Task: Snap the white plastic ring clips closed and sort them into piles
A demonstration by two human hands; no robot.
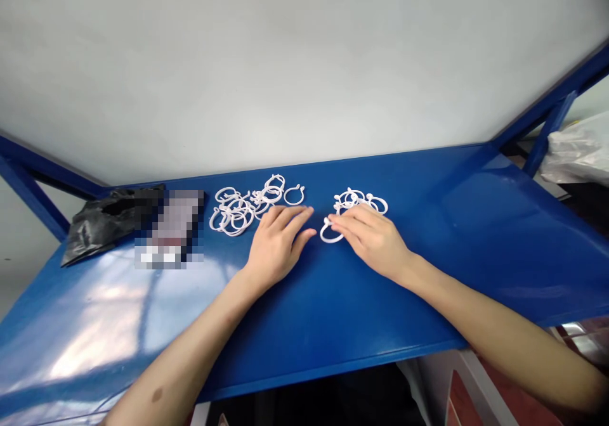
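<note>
My right hand (379,241) has its fingertips pinched on a white open ring (330,241) with small ball-shaped ends, low over the blue tabletop. Just behind that hand lies a small pile of similar white rings (386,207), partly covered by its fingers. My left hand (275,248) is open, thumb and fingers apart, with nothing visible between them. Beyond and to the left of it, a larger loose pile of white rings (233,233) rests on the table. One single ring (286,198) lies between the two piles, above my left fingertips.
A crumpled black plastic bag (95,229) lies at the left of the blue table (342,324), beside a blurred-out flat object (174,226). A pale wall (304,71) stands behind. Blue frame bars (552,134) rise at both ends, with clear plastic wrapping (583,150) at far right.
</note>
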